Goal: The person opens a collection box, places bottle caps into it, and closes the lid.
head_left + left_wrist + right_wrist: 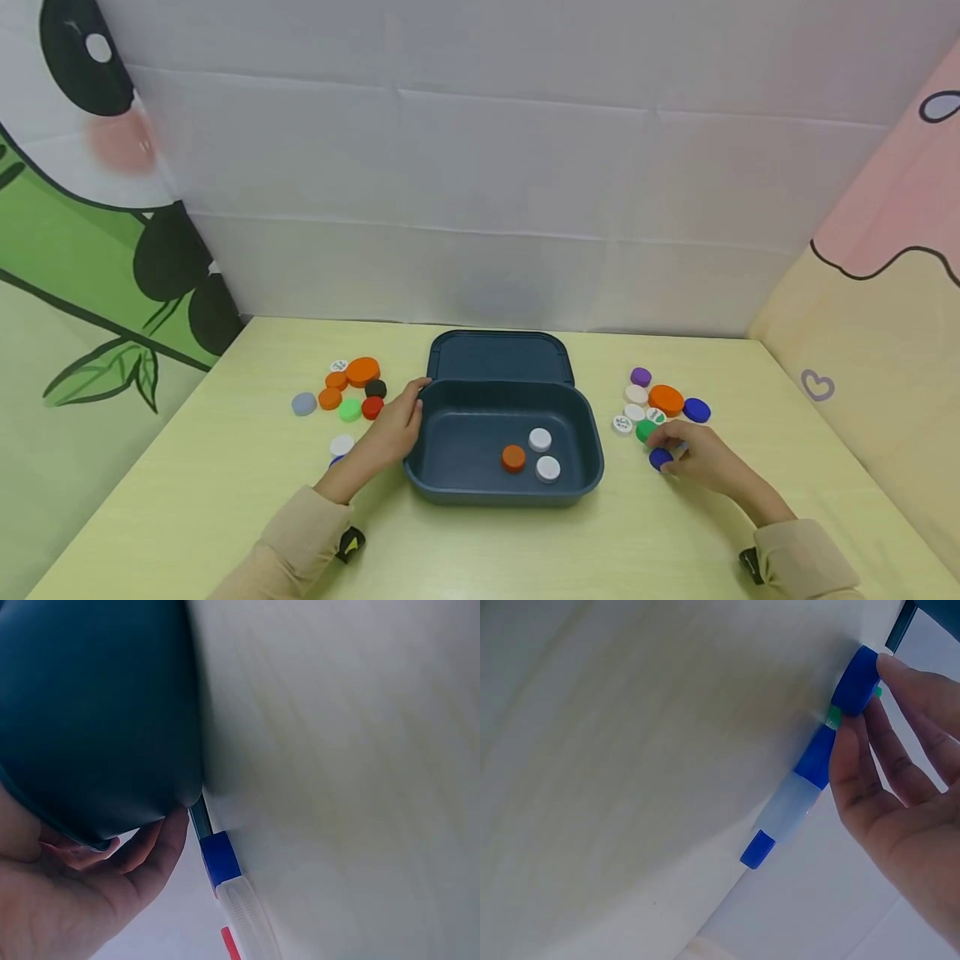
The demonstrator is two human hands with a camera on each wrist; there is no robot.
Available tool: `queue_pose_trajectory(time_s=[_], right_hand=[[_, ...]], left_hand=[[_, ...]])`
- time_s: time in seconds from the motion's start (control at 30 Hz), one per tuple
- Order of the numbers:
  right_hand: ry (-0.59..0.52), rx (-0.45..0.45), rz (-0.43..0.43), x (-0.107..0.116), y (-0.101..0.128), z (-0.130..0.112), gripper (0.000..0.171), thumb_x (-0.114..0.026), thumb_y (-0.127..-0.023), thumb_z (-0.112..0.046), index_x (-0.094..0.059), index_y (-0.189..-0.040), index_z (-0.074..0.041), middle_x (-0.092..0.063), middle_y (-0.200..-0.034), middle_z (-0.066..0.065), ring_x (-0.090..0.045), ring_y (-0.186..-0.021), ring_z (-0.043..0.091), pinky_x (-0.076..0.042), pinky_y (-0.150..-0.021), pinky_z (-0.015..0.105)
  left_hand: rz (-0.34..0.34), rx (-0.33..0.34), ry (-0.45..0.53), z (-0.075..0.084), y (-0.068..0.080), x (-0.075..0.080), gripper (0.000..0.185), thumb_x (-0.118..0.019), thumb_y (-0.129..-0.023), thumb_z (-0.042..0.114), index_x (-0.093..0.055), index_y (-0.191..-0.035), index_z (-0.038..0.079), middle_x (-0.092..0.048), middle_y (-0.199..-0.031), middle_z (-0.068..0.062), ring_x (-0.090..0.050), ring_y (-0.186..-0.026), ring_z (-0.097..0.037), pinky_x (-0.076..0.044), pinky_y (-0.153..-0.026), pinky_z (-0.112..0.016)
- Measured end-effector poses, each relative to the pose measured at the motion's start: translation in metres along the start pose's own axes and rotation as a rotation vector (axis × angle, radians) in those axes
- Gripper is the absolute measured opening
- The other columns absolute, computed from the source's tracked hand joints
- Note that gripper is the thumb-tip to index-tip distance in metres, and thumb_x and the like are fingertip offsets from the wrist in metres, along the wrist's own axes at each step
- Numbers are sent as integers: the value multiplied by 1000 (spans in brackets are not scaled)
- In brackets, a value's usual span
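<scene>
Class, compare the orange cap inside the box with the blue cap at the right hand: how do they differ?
The orange cap lies inside the box, untouched; the blue cap sits on the table, pinched by the right hand. Their colours differ: orange against dark blue. Both are small round caps.

Left hand (396,427) rests against the left wall of the blue box (450,482), fingers extended along it, thumb at its rim. Right of the box, right hand (693,457) pinches a blue cap (660,458) between curled fingers; both sleeved forearms lie low.

purple cap (641,376) far right | grey cap (303,404) far left
</scene>
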State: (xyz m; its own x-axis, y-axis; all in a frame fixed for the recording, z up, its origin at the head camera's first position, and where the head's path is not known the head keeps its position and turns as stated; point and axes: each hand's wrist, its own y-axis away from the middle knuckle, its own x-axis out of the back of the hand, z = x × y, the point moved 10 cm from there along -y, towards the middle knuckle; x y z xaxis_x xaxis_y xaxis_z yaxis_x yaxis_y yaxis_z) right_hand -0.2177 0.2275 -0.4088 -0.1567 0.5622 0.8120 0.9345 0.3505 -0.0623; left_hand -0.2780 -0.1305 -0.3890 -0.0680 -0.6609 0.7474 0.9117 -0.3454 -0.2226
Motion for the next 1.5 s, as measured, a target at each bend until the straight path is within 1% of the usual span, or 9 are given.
queue_pose_trajectory(time_s=[0.2,0.33,0.53,0.77,0.93,1.1,1.27,1.37,1.5], right_hand=[[41,-22,24,3,-1,1,21,-69,-73,2,-63,-92,-5,-61,-90,4,-54,-79,16,-50,-66,22],[58,-29,82,11,-4,-2,20,-70,-74,0,-65,-92,-5,-64,-89,4,-57,-78,17,-52,-69,27],[10,9,184,22,-14,-19,20,-72,-74,-3,-65,-92,-3,-64,-93,9,-62,-78,21,-53,-65,25],[-4,44,250,29,-29,-47,21,-72,-74,-4,-66,-94,-6,-64,-90,5,-62,-82,22,-51,-64,23],[-36,75,235,24,-45,-68,21,-72,-76,-8,-66,-96,-8,-65,-92,3,-61,-84,21,-51,-65,22],[-64,122,204,12,-60,-90,21,-72,-76,-9,-66,-97,-7,-64,-94,5,-60,-85,21,-51,-67,24],[-74,152,158,-5,-76,-105,21,-71,-77,-9,-65,-97,-7,-63,-95,6,-58,-85,20,-53,-69,31],[-67,173,115,-17,-85,-113,20,-71,-78,-8,-65,-97,-7,-63,-96,6,-57,-85,19,-54,-70,32],[-40,214,67,-33,-95,-123,20,-70,-78,-8,-65,-98,-8,-63,-97,6,-57,-83,19,-53,-69,29]], left_hand=[[-3,4,4,0,-1,0,36,-36,-96,3,-37,-131,-6,-50,-128,-26,-50,-117,-37,-40,-98,-49],[-10,8,9,0,0,-1,36,-35,-96,3,-37,-131,-6,-50,-128,-26,-50,-117,-37,-40,-98,-50],[-7,7,7,-2,0,-1,36,-35,-96,3,-37,-131,-5,-51,-127,-26,-51,-116,-37,-41,-97,-50],[-9,6,1,-4,-1,-2,37,-35,-96,3,-37,-131,-5,-51,-127,-26,-51,-116,-37,-41,-97,-49],[-8,5,6,-5,-2,-3,36,-35,-96,3,-37,-131,-5,-51,-127,-26,-51,-116,-37,-42,-97,-49],[-8,9,10,-4,-2,-3,36,-35,-96,3,-37,-131,-5,-51,-127,-27,-51,-116,-37,-41,-97,-49],[-9,17,8,-4,-1,-3,37,-35,-96,3,-36,-131,-6,-51,-127,-27,-51,-117,-37,-41,-97,-50],[-8,15,7,-3,0,-2,36,-35,-96,3,-36,-131,-6,-50,-127,-27,-50,-117,-37,-41,-97,-50],[-8,14,8,-2,0,-1,36,-35,-96,3,-37,-131,-6,-50,-127,-27,-50,-117,-38,-41,-97,-50]])
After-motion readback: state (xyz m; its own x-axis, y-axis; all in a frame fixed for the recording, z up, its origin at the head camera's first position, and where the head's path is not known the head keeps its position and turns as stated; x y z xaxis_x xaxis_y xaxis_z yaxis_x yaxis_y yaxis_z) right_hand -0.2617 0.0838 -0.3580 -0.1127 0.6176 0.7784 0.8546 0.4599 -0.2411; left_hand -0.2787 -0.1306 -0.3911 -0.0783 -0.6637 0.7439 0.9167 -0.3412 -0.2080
